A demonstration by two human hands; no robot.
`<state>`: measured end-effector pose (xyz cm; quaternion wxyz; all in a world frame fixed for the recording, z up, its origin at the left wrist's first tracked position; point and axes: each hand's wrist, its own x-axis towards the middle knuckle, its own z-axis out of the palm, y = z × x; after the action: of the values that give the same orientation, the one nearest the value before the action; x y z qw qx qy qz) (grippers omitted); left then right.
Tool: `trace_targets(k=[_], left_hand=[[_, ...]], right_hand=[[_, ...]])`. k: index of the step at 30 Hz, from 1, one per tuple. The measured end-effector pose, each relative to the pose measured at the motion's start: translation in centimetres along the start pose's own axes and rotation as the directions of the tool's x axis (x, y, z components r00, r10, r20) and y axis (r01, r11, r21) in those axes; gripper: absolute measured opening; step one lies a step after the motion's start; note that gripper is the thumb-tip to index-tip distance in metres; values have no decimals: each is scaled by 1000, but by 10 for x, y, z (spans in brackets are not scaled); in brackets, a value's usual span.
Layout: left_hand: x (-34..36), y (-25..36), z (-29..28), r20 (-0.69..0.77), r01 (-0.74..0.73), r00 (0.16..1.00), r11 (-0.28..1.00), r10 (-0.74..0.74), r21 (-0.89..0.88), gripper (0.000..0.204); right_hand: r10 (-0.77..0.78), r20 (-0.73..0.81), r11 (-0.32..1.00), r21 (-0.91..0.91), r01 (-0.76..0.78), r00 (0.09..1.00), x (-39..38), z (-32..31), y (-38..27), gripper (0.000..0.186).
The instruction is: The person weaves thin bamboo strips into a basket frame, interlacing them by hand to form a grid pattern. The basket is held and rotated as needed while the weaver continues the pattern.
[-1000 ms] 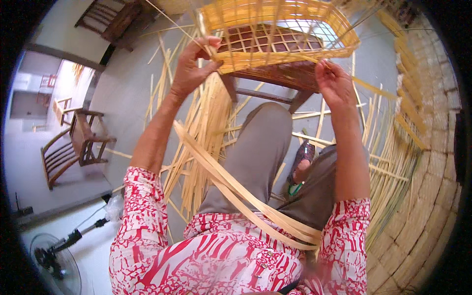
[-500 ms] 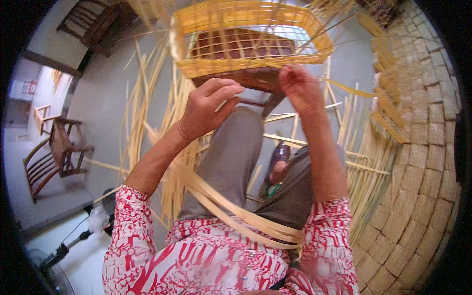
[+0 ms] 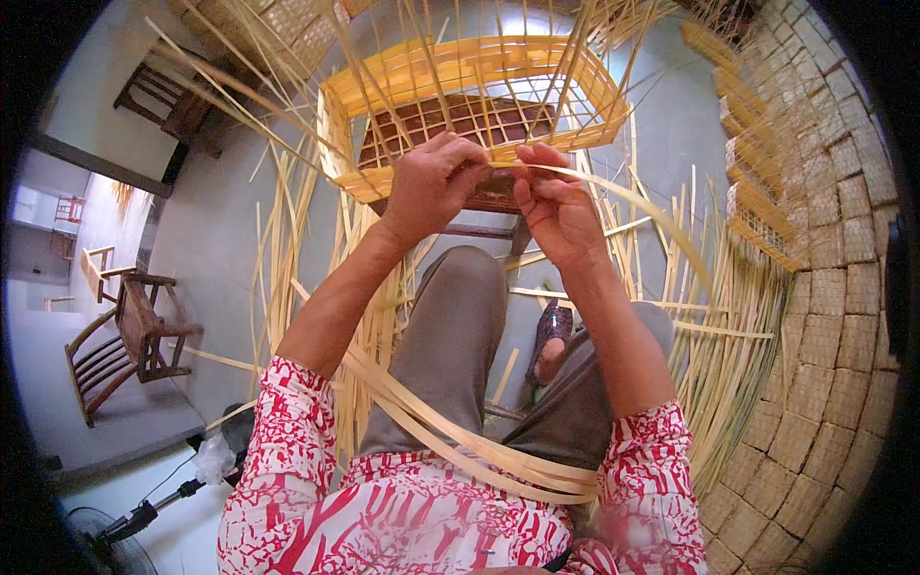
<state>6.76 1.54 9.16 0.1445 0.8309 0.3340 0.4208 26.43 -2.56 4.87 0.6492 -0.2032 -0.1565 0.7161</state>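
A yellow basket (image 3: pixel 596 94) woven of flat strips, with an open lattice bottom, stands tilted before me. Long unwoven ends stick up from its far side. At its near rim my left hand (image 3: pixel 428 188) is closed, thumb and fingertips pinched on the edge. My right hand (image 3: pixel 563 213), just beside it, pinches a pale bamboo strip (image 3: pixel 654 213) between thumb and forefinger, the other fingers loosely curled. The strip's loose end arcs away to the right and down. What exactly lies under the left fingertips is hidden.
Under the basket is a brown wooden stool (image 3: pixel 496 192). Several strips (image 3: pixel 450 443) lie across my lap, and long loose strips (image 3: pixel 733 369) cover the floor on both sides. Stacked woven pieces (image 3: pixel 815 383) line the right. A wooden chair (image 3: pixel 139 326) and a fan (image 3: pixel 105 537) are at left.
Both hands have come together at the basket's near rim and closed, the left from open fingers. The right hand has moved down and left. The basket appears slightly lower and farther left.
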Motion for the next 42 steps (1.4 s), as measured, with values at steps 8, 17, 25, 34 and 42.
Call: trace_targets(k=[8,17,25,34,42], left_hand=[[13,-6,-20,190,155,976,955,-108,-252,13],[25,-15,-4,147,270,962,891,-231,-365,7],[28,3,36,-120,131,986,977,-111,170,11],[5,-9,10,138,-33,990,882,-36,469,42],[-44,-10,-27,83,110,986,938,-144,328,32]], right_hand=[[61,218,892,-449,45,974,18,37,-16,53],[-388,62,733,-584,349,919,20,30,3,23],[-243,-203,947,-261,187,949,-3,43,26,27],[-138,-126,838,-543,49,982,-13,11,7,33],[0,-327,987,-153,-53,945,-8,-32,-12,22]])
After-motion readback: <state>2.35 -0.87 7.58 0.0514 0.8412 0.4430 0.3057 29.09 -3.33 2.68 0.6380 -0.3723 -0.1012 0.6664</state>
